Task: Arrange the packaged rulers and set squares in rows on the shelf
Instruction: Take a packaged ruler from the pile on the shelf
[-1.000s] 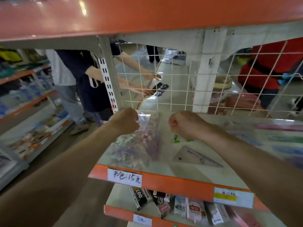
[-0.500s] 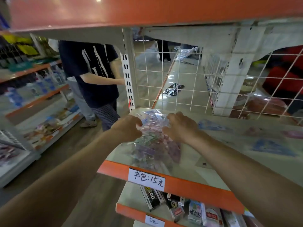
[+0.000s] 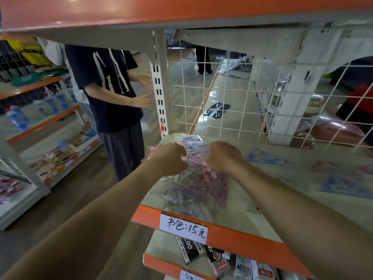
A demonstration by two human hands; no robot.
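Left hand (image 3: 170, 158) and right hand (image 3: 224, 156), fingers curled, each pinch the top edge of a clear packet of set squares (image 3: 193, 184). The packet lies at the left end of the shelf (image 3: 252, 217), above a handwritten price label (image 3: 184, 227).

right hand (image 3: 224, 156): a second ago it was just a fist off to the right of the clear bag (image 3: 193, 190), not touching it. Now it's curled into the bag's far edge, just beside the left hand (image 3: 169, 158).
left hand: it had the far-left corner before and now grips further in.
clear bag: it was lying flat, and now the far end is scrunched up between both hands.
bystander (image 3: 109, 83): their arms were reaching behind the mesh earlier. Now they're left of the post, hands held out in front.
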